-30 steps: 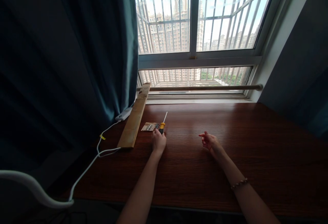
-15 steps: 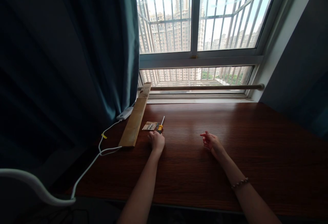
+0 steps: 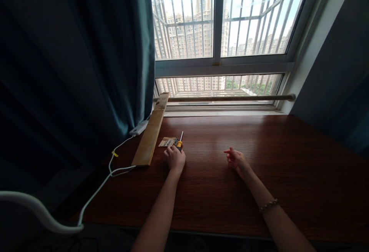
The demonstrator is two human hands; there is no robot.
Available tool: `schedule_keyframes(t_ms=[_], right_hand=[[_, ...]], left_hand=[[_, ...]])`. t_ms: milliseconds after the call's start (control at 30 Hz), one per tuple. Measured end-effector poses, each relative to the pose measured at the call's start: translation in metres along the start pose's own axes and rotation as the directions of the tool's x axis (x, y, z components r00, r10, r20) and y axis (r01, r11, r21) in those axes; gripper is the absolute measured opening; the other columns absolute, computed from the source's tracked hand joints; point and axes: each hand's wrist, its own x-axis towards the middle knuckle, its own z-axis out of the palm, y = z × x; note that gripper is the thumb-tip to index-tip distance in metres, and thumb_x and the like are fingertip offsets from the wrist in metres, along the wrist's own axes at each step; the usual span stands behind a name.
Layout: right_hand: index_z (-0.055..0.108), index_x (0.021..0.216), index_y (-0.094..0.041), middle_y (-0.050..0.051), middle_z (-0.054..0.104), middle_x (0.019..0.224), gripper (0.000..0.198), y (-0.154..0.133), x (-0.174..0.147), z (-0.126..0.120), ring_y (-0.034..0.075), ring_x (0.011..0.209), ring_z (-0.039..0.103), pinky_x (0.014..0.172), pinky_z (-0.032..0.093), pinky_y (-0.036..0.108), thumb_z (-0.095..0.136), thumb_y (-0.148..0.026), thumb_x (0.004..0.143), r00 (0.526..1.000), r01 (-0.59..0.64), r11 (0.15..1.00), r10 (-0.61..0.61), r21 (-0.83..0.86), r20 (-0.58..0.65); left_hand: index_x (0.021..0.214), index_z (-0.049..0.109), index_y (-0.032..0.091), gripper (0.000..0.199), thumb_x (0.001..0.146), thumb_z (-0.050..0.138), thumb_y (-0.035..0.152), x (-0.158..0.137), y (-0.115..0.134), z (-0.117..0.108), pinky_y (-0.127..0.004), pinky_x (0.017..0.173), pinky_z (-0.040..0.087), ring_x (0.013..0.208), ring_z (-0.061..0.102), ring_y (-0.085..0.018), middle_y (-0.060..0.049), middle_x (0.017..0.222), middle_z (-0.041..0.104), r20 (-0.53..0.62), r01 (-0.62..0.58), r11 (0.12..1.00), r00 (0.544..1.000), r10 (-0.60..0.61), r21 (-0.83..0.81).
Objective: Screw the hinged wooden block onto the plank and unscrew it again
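My left hand [image 3: 175,158] is closed around the dark end of a screwdriver [image 3: 179,143] with a yellow and black handle. Its metal shaft points away toward the window, and my fingers hide the rear of the handle. Just beyond my fingers lies a small flat brown packet [image 3: 167,141] with printing on it; a small dark item at its right edge is too small to make out. Over the tabletop to the right, my right hand [image 3: 236,159] holds nothing visible. Its index finger stretches left while the other fingers are loosely bent.
A long wooden board [image 3: 148,138] lies left of my left hand, its far end at the window sill. Behind it are a white power strip [image 3: 139,128] and a white cable [image 3: 96,195]. The brown wooden tabletop [image 3: 288,159] runs toward a curtain [image 3: 127,71] and barred window.
The view has shifted slightly, moving the scene a little left. My left hand has turned a little over the screwdriver handle. My right hand looks nearly the same.
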Motion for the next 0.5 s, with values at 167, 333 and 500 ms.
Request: schedule_keyframes(t_ms=[167, 333, 500], right_hand=[[0.066, 0.075, -0.013, 0.0, 0.053, 0.06, 0.044, 0.0, -0.002, 0.003, 0.007, 0.046, 0.043, 0.041, 0.033, 0.019, 0.068, -0.055, 0.062, 1.0, 0.023, 0.999, -0.023, -0.025, -0.009], [0.056, 0.112, -0.027, 0.007, 0.057, 0.11, 0.05, 0.006, -0.008, 0.013, 0.018, 0.085, 0.058, 0.068, 0.048, 0.029, 0.055, -0.058, 0.073, 0.982, 0.171, 0.977, -0.158, -0.127, 0.102], [0.048, 0.124, -0.031, 0.004, 0.035, 0.138, 0.059, 0.014, -0.01, 0.02, 0.026, 0.123, 0.036, 0.097, 0.036, 0.041, 0.048, -0.064, 0.075, 0.876, 0.465, 0.835, -0.384, -0.295, 0.293]], left_hand=[[0.114, 0.05, 0.01, 0.039, 0.077, 0.051, 0.022, -0.014, 0.02, -0.004, -0.049, 0.104, 0.02, 0.13, 0.018, -0.031, -0.016, 0.138, 0.03, -0.067, -0.221, 0.915, 0.975, 0.211, -0.336], [0.103, 0.058, 0.016, 0.035, 0.074, 0.058, 0.036, -0.045, 0.078, 0.005, -0.04, 0.098, 0.035, 0.114, 0.047, -0.025, -0.013, 0.119, 0.054, 0.316, 0.181, 0.362, 0.878, 0.36, -0.915], [0.117, 0.051, 0.019, 0.054, 0.073, 0.057, 0.05, -0.078, 0.128, 0.01, -0.038, 0.095, 0.037, 0.113, 0.049, -0.024, -0.012, 0.12, 0.053, 0.445, 0.515, -0.055, 0.785, 0.432, -0.856]])
